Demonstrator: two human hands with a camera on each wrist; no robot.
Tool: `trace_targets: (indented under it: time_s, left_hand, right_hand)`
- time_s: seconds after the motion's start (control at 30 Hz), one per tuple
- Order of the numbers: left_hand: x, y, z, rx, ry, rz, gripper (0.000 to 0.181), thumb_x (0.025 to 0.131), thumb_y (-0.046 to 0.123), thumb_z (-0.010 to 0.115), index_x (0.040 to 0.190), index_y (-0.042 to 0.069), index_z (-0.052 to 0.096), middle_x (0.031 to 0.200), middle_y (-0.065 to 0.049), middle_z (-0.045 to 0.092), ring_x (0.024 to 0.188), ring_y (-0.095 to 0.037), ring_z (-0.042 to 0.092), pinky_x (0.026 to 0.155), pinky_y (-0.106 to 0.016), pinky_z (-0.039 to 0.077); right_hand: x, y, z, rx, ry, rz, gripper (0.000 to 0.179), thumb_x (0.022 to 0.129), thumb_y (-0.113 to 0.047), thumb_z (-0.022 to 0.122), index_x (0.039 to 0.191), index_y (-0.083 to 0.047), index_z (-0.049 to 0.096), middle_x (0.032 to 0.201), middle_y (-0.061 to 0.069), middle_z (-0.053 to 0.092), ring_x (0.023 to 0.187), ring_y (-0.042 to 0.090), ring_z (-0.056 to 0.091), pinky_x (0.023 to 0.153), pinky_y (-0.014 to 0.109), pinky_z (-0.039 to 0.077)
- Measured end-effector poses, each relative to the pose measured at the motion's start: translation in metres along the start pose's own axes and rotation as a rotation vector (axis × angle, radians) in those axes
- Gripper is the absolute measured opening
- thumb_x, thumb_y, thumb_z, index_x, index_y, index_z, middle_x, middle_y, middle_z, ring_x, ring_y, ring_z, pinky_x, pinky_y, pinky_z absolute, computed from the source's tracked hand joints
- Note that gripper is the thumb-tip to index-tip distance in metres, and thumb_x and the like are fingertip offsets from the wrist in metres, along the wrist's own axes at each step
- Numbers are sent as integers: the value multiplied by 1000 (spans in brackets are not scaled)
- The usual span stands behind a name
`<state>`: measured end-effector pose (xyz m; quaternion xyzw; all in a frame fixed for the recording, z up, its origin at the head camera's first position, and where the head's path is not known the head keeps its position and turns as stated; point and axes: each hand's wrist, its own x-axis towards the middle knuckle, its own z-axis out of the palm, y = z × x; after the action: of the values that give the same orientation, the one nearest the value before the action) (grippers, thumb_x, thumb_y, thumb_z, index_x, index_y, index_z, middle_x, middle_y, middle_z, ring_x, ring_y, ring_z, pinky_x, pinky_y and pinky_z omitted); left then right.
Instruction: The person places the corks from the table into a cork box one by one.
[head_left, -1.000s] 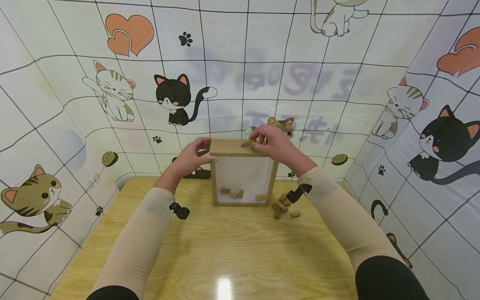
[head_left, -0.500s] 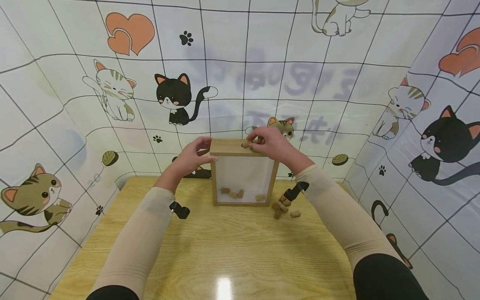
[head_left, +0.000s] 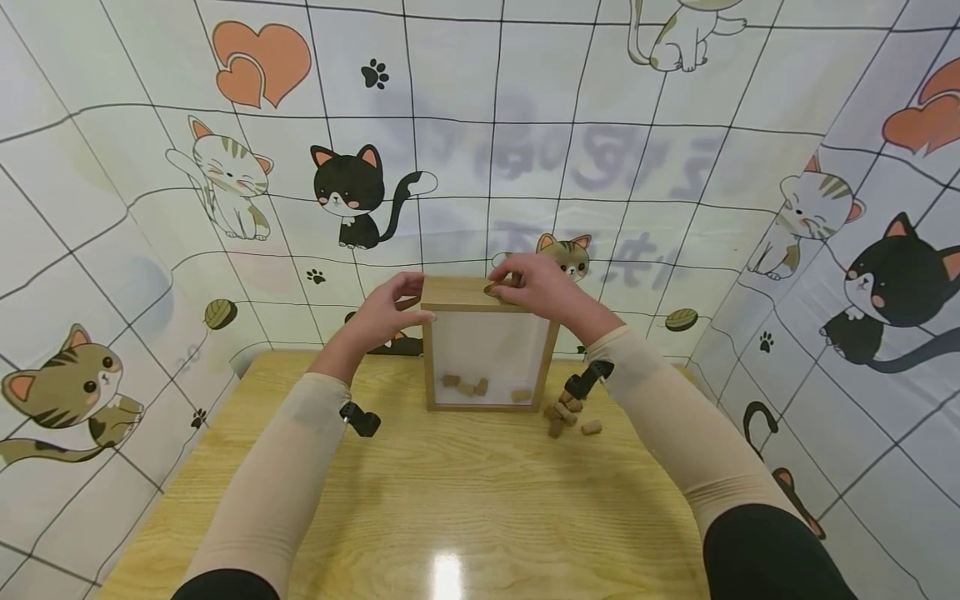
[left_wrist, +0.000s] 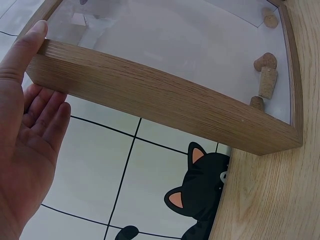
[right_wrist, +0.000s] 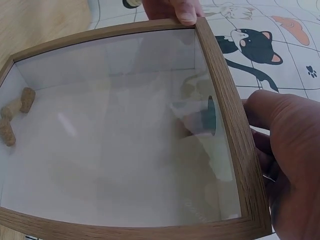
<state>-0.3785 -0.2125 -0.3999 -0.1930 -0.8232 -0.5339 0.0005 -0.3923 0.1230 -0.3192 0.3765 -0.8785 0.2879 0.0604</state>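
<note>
A shallow wooden box with a clear front stands upright on the table. Several corks lie along its bottom inside. My left hand steadies the box's upper left corner, thumb on the front edge and fingers behind, as the left wrist view shows. Over the top, my right hand has thumb and fingers curled around a cork at the opening, the cork mostly hidden by the fingertips. In the right wrist view, the opening shows through the clear front, with the right fingers just outside the frame.
A small pile of loose corks lies on the wooden table by the box's lower right corner, one cork slightly apart. A cat-printed sheet hangs close behind the box and along the sides.
My right fingers turned the cork at the top opening and have shifted slightly left over it, covering most of it. The left hand, box and corks inside stay put.
</note>
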Motion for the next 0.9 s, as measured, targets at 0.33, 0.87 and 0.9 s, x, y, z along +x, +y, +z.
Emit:
trace_targets:
  time_s: [0.33,0.87,0.9]
  left_hand:
    - [-1,1,1,-7,1,15,87,98,32,89,168,11,41,161,-14,51,156,-36,44,130,-52,40]
    - [-2,4,1,-11,-4,12,87,98,31,89,168,10,41,161,-15,50,156,-38,43,130,-54,40]
    - [-2,4,1,-13,-4,12,87,98,31,89,168,10,41,161,-15,50,156,-38,43,130,-55,39]
  right_hand:
    - [-3,0,-2,5,35,-23,17,108,-17,76,123,-11,78,115,6,72,92,22,65,76,43,57]
    - [-57,15,-9,17,328,-86,6,105,-8,76,111,-7,78,102,6,66,86,21,59,74,37,53]
    - [-62,16,-9,19,346,-93,6,105,-7,76,111,-7,78,101,6,66,86,21,59,74,39,53]
